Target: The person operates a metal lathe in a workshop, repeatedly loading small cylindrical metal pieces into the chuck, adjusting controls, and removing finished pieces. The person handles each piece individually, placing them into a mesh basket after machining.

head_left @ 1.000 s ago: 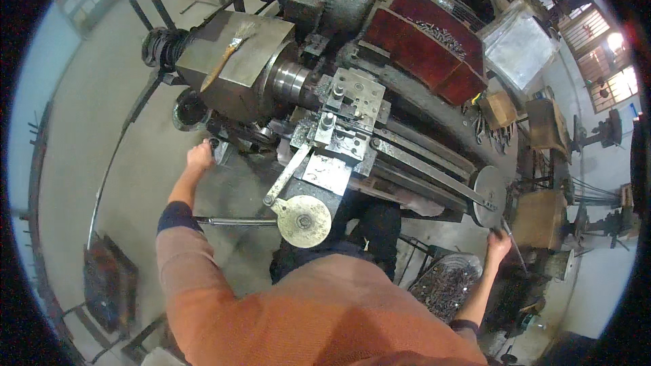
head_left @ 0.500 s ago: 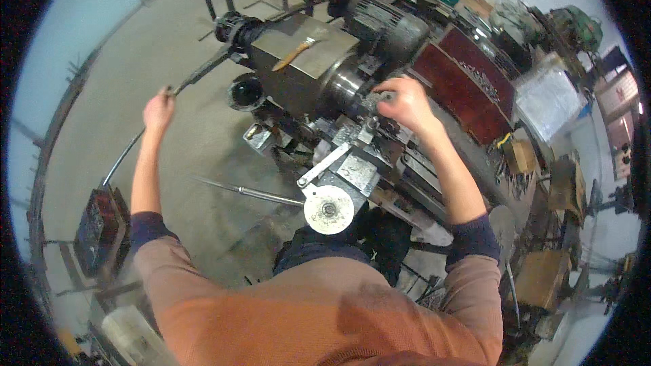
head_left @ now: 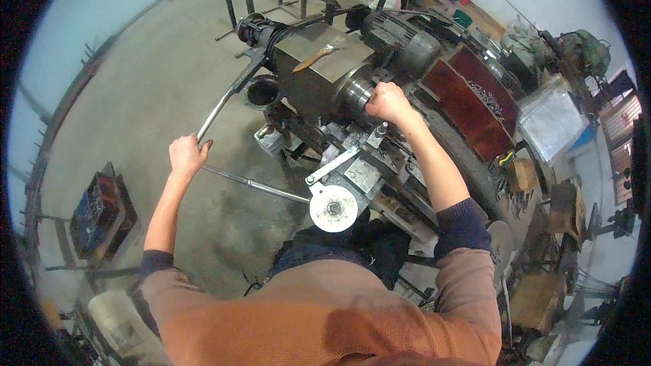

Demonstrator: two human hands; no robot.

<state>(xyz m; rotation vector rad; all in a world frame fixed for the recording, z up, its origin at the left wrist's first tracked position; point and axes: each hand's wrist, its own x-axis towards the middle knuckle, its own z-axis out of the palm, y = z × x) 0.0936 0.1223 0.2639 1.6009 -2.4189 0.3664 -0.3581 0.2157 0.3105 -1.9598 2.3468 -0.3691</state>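
Note:
My left hand (head_left: pixel 188 155) is wrapped round the near end of a long metal lever (head_left: pixel 220 110). That lever runs up to the far left end of a lathe's headstock (head_left: pixel 319 61). At the shiny round chuck (head_left: pixel 354 89), my right hand (head_left: pixel 389 102) is closed with its fingers against the chuck's front. Whatever lies inside that hand is hidden. Below it sit the tool post (head_left: pixel 378 133) and a flat bar handle (head_left: pixel 332 167). Closer to my body is a pale round dial (head_left: pixel 333 209), with a steel rod (head_left: pixel 261 187) sticking out to its left.
A wooden-handled brush (head_left: pixel 313 59) lies on the headstock. Behind it is a ribbed motor (head_left: pixel 401 39). A dark red tray (head_left: pixel 468 102) with small metal parts stands to the right. At the left, a dark box (head_left: pixel 102 213) rests near the floor.
My left hand has swung the lever rightward and toward me. My right hand has closed and come up against the chuck. The whole view has shifted slightly.

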